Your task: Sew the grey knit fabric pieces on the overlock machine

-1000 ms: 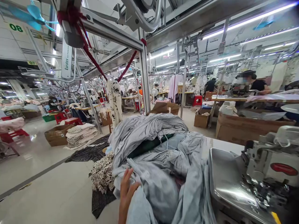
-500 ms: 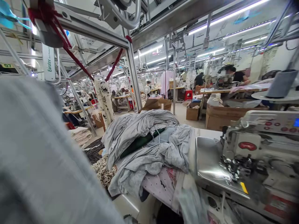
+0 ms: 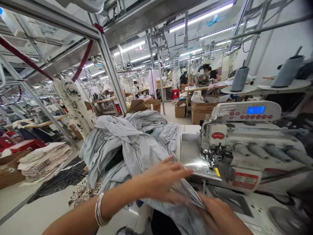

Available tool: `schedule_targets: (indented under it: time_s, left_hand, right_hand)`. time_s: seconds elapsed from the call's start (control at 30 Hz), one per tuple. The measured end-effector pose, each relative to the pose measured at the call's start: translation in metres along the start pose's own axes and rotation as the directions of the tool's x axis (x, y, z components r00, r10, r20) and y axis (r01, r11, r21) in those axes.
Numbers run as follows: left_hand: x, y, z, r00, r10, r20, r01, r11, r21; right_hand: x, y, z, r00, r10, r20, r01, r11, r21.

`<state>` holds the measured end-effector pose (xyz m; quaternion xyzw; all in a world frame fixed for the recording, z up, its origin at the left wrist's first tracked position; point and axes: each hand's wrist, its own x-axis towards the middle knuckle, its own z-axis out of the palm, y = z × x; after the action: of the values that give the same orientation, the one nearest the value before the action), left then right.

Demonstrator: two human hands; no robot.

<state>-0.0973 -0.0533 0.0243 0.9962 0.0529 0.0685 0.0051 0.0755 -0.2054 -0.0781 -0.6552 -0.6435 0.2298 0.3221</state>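
My left hand (image 3: 164, 179), smeared by motion, reaches across a light grey garment (image 3: 144, 147) with its fingers stretched out. A silver bracelet (image 3: 98, 209) circles that wrist. My right hand (image 3: 218, 209) is closed at the garment's near right edge, where the cloth bunches into folds; its fingertips are partly hidden. The garment drapes from the grey cloth pile down toward my lap. Just beyond my hands, to the right, stands an overlock sewing machine (image 3: 244, 130) with a shiny metal plate (image 3: 192, 150) at its left side.
Grey thread cones (image 3: 240, 79) rise behind the machine. Leopard-print cloth (image 3: 84, 192) hangs below the pile at left, near a stack of folded fabric (image 3: 45, 161) on the floor. Cardboard boxes (image 3: 201, 111) and a red stool (image 3: 175, 94) stand farther back, where people sit at machines.
Grey cloth that filled the left foreground now lies over the pile. Both my hands have come into view at the garment. The view has turned right, showing more of the machine.
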Motion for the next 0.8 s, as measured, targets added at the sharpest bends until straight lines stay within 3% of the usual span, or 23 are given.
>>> schedule_targets:
  time_s: [0.03,0.1,0.23,0.33,0.4,0.47,0.57,0.67,0.73,0.8]
  left_hand:
    - [0.002,0.012,0.016,0.999,0.034,0.0,-0.034,0.999,-0.04]
    - [0.002,0.025,0.025,0.999,0.035,0.01,-0.033,0.987,-0.159]
    - [-0.006,0.012,-0.015,0.99,-0.037,0.133,0.092,0.897,-0.433]
    - [-0.013,-0.011,-0.033,0.978,-0.065,0.199,0.14,0.91,-0.389]
    - [-0.017,-0.026,-0.021,0.977,-0.121,0.176,0.16,0.961,-0.227]
    - [-0.022,-0.036,0.007,0.976,-0.172,0.13,0.185,0.978,-0.092]
    - [-0.034,-0.035,0.051,0.975,-0.207,0.077,0.208,0.978,-0.005]
    - [-0.047,-0.021,0.076,0.981,-0.18,0.077,0.18,0.984,0.015]
    - [-0.052,-0.013,0.082,0.977,-0.204,0.07,0.203,0.979,0.013]
    - [-0.053,-0.009,0.084,0.963,-0.268,0.042,0.268,0.964,0.006]
  right_hand:
    - [-0.001,-0.003,-0.007,1.0,-0.005,-0.021,0.005,1.0,-0.017]
    - [-0.007,-0.009,-0.024,0.998,-0.006,-0.068,0.003,0.999,-0.044]
    - [-0.015,-0.006,-0.04,0.999,0.046,-0.024,-0.045,0.999,0.029]
    - [-0.008,0.013,-0.029,0.999,0.03,0.023,-0.032,0.997,0.077]
    - [0.0,0.027,-0.017,0.999,0.051,-0.007,-0.05,0.997,0.052]
    - [0.007,0.039,-0.005,0.985,0.129,-0.115,-0.131,0.991,-0.014]
    - [0.007,0.051,0.009,0.913,0.203,-0.354,-0.255,0.961,-0.106]
    - [-0.012,0.052,0.028,0.839,0.163,-0.519,-0.284,0.945,-0.164]
    - [-0.03,0.047,0.049,0.828,0.132,-0.545,-0.28,0.94,-0.197]
    - [-0.047,0.041,0.075,0.863,0.147,-0.483,-0.29,0.928,-0.235]
